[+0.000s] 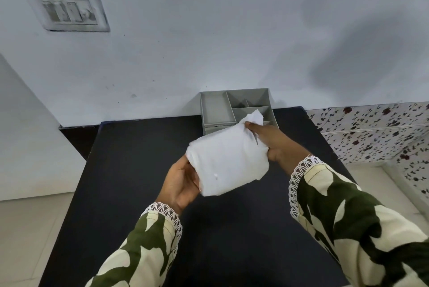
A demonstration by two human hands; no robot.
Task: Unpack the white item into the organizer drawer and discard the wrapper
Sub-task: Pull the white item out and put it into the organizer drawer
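The white bundle (228, 159) covers the near right corner of the grey organizer (216, 110), so the compartments there and most of the drawer front below them cannot be seen. It also hides the fingers of the left hand (182, 184), which lie beneath it, and the palm of the right hand (270, 141). Whether the bundle is cloth or a wrapper over something inside is too soft to tell. The switch plate (67, 10) on the wall is smeared, its switches unreadable. Both patterned sleeves (348, 224) run off the bottom edge, and the black surface (130, 182) is cut off there too
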